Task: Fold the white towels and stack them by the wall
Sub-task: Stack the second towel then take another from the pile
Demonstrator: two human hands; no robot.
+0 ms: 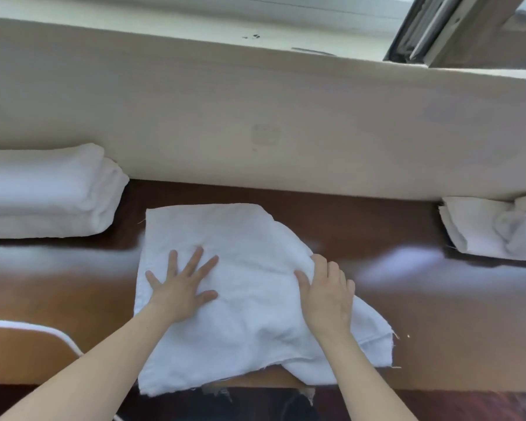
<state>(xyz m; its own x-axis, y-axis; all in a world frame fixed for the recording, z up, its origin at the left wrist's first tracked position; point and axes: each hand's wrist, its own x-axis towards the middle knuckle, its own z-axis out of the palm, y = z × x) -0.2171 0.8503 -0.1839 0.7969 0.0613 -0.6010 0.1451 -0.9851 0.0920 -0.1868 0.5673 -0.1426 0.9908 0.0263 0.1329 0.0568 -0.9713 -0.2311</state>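
Note:
A white towel (243,238) lies spread on the dark wooden table (422,299), its near edge hanging over the table's front. My left hand (181,285) presses flat on the towel's left half, fingers apart. My right hand (327,291) pinches a fold of the towel's right edge between thumb and curled fingers. A stack of folded white towels (46,192) sits at the far left against the wall (255,117).
A heap of crumpled, unfolded white towels (495,229) lies at the far right by the wall. A white cable (58,334) curves across the table's near left corner. A window frame (431,28) stands above the sill at top right.

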